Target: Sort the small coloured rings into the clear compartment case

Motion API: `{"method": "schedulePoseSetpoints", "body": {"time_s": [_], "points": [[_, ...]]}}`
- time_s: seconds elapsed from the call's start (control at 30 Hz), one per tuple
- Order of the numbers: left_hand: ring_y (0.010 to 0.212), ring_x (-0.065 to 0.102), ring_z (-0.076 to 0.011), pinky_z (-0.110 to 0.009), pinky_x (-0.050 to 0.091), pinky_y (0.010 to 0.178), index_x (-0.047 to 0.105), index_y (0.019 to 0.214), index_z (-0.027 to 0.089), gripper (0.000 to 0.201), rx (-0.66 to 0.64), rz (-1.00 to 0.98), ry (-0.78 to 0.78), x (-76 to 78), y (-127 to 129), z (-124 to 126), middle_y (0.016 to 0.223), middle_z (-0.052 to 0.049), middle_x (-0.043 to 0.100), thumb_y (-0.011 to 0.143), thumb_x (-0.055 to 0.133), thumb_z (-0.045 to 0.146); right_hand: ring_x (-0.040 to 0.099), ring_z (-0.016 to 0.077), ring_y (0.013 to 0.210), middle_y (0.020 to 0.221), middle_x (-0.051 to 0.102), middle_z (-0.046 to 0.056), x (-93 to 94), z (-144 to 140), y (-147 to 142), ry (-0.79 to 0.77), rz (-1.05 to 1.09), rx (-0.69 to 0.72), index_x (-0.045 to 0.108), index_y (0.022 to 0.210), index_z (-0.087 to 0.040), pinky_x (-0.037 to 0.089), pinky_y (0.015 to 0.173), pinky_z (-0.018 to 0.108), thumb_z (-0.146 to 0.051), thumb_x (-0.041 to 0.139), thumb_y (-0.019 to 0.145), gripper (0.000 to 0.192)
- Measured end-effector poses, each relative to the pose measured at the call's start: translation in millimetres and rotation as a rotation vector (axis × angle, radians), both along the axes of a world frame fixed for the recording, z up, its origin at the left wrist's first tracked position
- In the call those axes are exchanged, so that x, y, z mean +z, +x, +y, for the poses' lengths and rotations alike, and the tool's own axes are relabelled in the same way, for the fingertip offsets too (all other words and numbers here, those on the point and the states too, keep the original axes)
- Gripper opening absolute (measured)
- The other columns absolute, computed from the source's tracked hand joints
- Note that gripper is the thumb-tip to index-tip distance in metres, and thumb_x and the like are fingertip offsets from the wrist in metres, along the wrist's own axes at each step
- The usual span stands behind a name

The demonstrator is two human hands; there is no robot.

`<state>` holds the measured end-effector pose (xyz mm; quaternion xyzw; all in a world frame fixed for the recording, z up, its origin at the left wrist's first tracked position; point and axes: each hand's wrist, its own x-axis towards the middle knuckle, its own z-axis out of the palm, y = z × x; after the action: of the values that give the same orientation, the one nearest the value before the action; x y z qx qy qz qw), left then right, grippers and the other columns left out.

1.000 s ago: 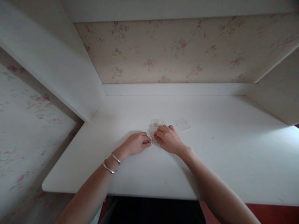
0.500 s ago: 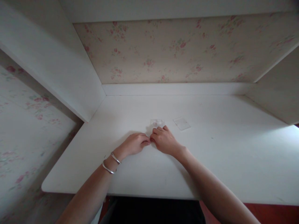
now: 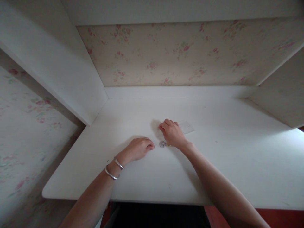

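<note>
A small round clear piece lies on the white worktop between both hands. The left hand rests beside it, fingers curled, holding nothing visible. The right hand reaches just past it, fingers bent down; whether it grips anything, I cannot tell. A clear square sheet lies beside that hand.

Two bare forearms without sleeves, two thin silver bangles on the left wrist, no rings visible

Both bare forearms reach forward toward twelve o'clock, the left hand resting knuckles-up with fingers curled loosely under and two bangles at its wrist, the right hand just beyond at one o'clock, fingers bent downward.
</note>
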<state>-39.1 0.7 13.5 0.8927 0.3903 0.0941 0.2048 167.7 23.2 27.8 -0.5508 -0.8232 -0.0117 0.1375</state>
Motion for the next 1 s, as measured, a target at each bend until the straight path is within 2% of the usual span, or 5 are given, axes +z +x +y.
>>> {"method": "schedulePoseSetpoints", "body": {"time_s": [0.17, 0.4, 0.6, 0.73, 1.0], "points": [[0.083, 0.060, -0.0150, -0.025, 0.042, 0.075, 0.066, 0.088, 0.021, 0.018, 0.021, -0.004, -0.015, -3.9, -0.8, 2.5, 0.090, -0.001, 0.068, 0.090, 0.049, 0.029, 0.052, 0.0215, 0.095, 0.100, 0.059, 0.007, -6.7, 15.6, 0.9, -0.018, -0.031, -0.026, 0.063, 0.099, -0.022, 0.031, 0.076, 0.032, -0.027, 0.040, 0.096, 0.024], [0.082, 0.060, -0.0145, -0.024, 0.043, 0.074, 0.067, 0.088, 0.022, 0.018, 0.039, -0.056, -0.024, -4.5, -0.6, 2.1, 0.090, 0.000, 0.068, 0.089, 0.051, 0.029, 0.053, 0.0207, 0.093, 0.097, 0.060, 0.007, -7.1, 15.3, 2.4, 0.003, 0.053, -0.031, 0.065, 0.095, -0.023, 0.033, 0.076, 0.032, -0.027, 0.040, 0.095, 0.025], [0.076, 0.061, -0.0141, -0.024, 0.045, 0.070, 0.067, 0.088, 0.018, 0.020, 0.129, -0.229, -0.168, -8.3, 4.3, 9.3, 0.085, -0.003, 0.068, 0.087, 0.053, 0.032, 0.054, 0.0162, 0.082, 0.088, 0.059, 0.006, -12.2, -4.9, 24.0, 0.043, 0.364, -0.041, 0.065, 0.090, -0.019, 0.038, 0.073, 0.028, -0.025, 0.045, 0.092, 0.021], [0.076, 0.062, -0.0151, -0.025, 0.047, 0.070, 0.066, 0.089, 0.014, 0.026, 0.220, -0.374, -0.250, -9.7, 14.3, 22.1, 0.085, -0.005, 0.069, 0.087, 0.051, 0.035, 0.052, 0.0123, 0.068, 0.081, 0.059, 0.003, -10.9, -26.4, 35.3, -0.049, 0.586, -0.011, 0.065, 0.088, -0.020, 0.039, 0.064, 0.025, -0.028, 0.047, 0.091, 0.020], [0.073, 0.062, -0.0150, -0.024, 0.046, 0.067, 0.066, 0.090, 0.015, 0.029, 0.298, -0.376, -0.023, -8.6, 44.4, 60.5, 0.083, -0.005, 0.069, 0.089, 0.047, 0.037, 0.052, 0.0114, 0.066, 0.075, 0.059, 0.001, -11.0, -38.8, 40.6, -0.154, 0.579, 0.047, 0.067, 0.083, -0.021, 0.037, 0.062, 0.024, -0.025, 0.050, 0.088, 0.018]]}}
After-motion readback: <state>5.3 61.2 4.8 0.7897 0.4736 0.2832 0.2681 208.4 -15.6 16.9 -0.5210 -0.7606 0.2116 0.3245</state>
